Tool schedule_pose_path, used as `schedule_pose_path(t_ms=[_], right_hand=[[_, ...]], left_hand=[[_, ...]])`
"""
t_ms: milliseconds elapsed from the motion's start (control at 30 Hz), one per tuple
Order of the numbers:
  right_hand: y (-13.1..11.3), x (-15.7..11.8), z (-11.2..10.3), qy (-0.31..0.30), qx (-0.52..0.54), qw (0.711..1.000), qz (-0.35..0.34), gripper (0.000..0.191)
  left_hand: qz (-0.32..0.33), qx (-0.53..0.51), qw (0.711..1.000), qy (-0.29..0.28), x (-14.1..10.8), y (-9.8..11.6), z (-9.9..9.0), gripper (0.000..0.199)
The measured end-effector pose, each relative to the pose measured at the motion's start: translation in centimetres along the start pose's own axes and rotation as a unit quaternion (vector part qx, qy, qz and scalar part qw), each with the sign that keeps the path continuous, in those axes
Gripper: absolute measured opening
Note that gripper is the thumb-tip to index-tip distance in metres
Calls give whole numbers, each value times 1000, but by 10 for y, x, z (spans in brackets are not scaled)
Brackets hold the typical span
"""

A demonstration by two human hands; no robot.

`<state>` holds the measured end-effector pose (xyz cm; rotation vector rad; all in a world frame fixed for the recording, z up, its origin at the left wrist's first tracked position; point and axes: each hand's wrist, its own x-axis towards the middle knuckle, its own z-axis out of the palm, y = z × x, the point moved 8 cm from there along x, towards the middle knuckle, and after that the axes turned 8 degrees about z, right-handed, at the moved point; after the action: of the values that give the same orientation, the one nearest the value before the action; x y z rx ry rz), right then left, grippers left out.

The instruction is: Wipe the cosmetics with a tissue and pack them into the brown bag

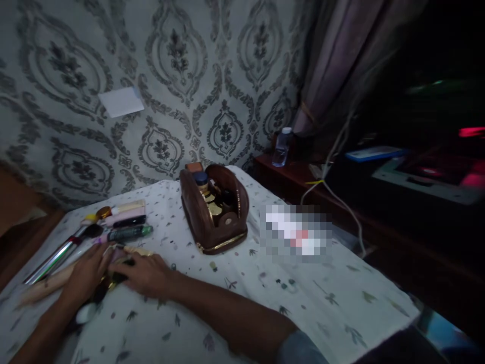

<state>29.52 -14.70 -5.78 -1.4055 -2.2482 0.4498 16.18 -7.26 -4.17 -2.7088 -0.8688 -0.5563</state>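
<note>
My left hand [87, 270] and my right hand [147, 275] meet over a cluster of small cosmetics at the left of the cloth. Their fingers curl in around dark and gold pieces, blurred and partly covered, so I cannot name what they hold. Just beyond lie a green tube [129, 233], a dark-ended pink tube [127, 220] and a gold-capped jar [103, 212]. A makeup brush [56, 258] with a shiny handle rests left of my left hand. To the right of my hands stands a brown toiletry bag [223, 237], unzipped, with a blue-capped bottle [200, 179] and gold items inside.
A white patterned cloth [242, 303] covers the table. Something pixelated [297, 232] lies right of the bag. Beyond the table's right edge, a clear bottle [282, 146] stands on a dark wooden surface, and a white cable [346, 207] hangs down. Patterned wallpaper [170, 76] rises behind.
</note>
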Motion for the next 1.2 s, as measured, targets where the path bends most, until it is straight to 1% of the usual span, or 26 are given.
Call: schedule_pose_path(t_ms=[33, 67, 133, 200, 233, 300, 367, 433, 533, 633, 733, 833, 900, 1000, 1067, 1133, 1200], right_hand=[[0, 1, -1, 7, 3, 1000, 9, 42], [1, 1, -3, 15, 6, 1000, 17, 41], [4, 2, -4, 15, 6, 999, 48, 44], [4, 3, -4, 7, 10, 998, 57, 50], [5, 3, -5, 6, 16, 998, 57, 52], [4, 4, -6, 16, 36, 998, 44, 54], [5, 4, -5, 24, 52, 998, 37, 54], [8, 4, -2, 29, 61, 997, 38, 55], [13, 6, 1, 45, 83, 995, 43, 56], [16, 7, 1, 74, 122, 989, 32, 53], [20, 7, -1, 110, 159, 981, 15, 47], [23, 7, -4, 147, 188, 971, 3, 42], [25, 7, -4, 158, 199, 967, -2, 41], [26, 8, -3, 160, 202, 966, -4, 39], [26, 8, -3, 157, 200, 967, -6, 39], [26, 8, -3, 154, 201, 967, -6, 39], [27, 9, -2, 147, 205, 968, 4, 39]], left_hand=[[-52, -12, 999, 4, 2, -1, -5, 45], [-89, -36, 995, -11, 4, 0, -6, 44], [-143, -89, 986, -17, 8, 4, -10, 42], [-167, -92, 982, -14, 10, 7, -15, 38], [-176, -123, 977, 3, 10, 8, -18, 35], [-186, -133, 973, 20, 8, 6, -20, 32], [-196, -140, 970, 44, 4, 2, -22, 29], [-215, -145, 962, 82, -2, -7, -25, 29], [-268, -142, 940, 158, -12, -36, -34, 31], [-329, -138, 907, 226, -22, -76, -43, 33], [-372, -138, 879, 266, -25, -118, -48, 35], [-399, -124, 863, 285, -26, -154, -52, 38], [-414, -109, 861, 275, -29, -171, -53, 40], [-425, -81, 875, 218, -36, -185, -49, 40], [-423, -63, 890, 155, -42, -188, -42, 35], [-424, -48, 901, 79, -48, -188, -30, 33], [-430, -39, 902, 4, -55, -189, -19, 42]])
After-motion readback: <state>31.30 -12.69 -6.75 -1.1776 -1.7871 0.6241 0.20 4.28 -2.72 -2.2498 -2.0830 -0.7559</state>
